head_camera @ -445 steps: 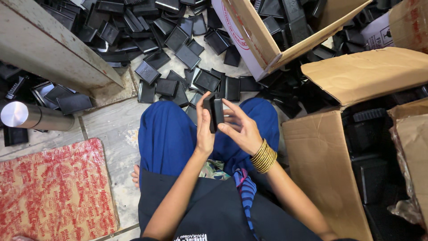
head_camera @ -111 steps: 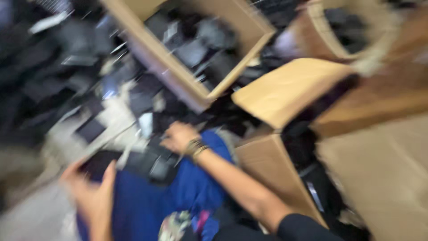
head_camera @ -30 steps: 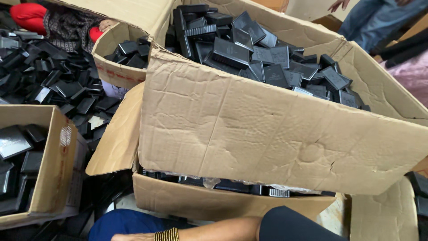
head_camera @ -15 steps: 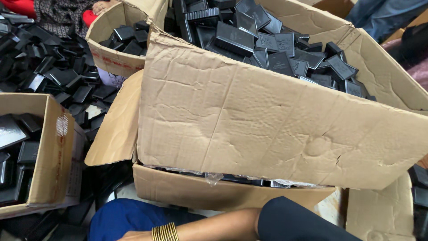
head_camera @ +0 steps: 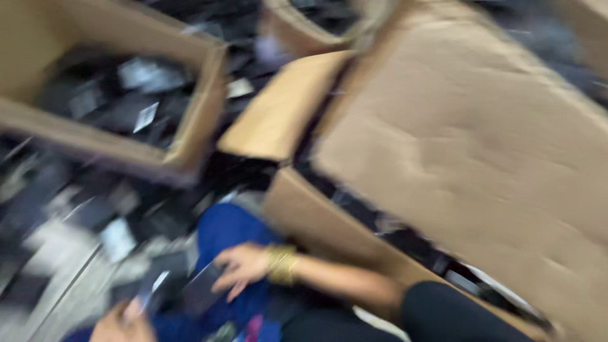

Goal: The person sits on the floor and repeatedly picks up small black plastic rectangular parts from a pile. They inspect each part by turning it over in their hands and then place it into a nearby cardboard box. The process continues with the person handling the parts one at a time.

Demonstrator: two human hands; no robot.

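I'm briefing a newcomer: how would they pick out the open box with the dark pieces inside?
Start at the huge cardboard box filling the right. The smaller open box sits upper left, past a loose flap; only it shows its inside.

Cluttered floor among cardboard boxes, badly blurred.
Large brown cardboard boxes (head_camera: 468, 158) crowd the pale floor (head_camera: 69, 297), which is strewn with dark flat items (head_camera: 95, 209); an open box (head_camera: 120, 95) holds more.

Motion-blurred view. My gold bangles (head_camera: 282, 264); blue trousers (head_camera: 231, 231); black sleeve (head_camera: 456, 313). Cardboard boxes (head_camera: 462, 145) tan-brown. Small cases (head_camera: 114, 95) black, some with pale grey patches. Floor (head_camera: 57, 297) grey.
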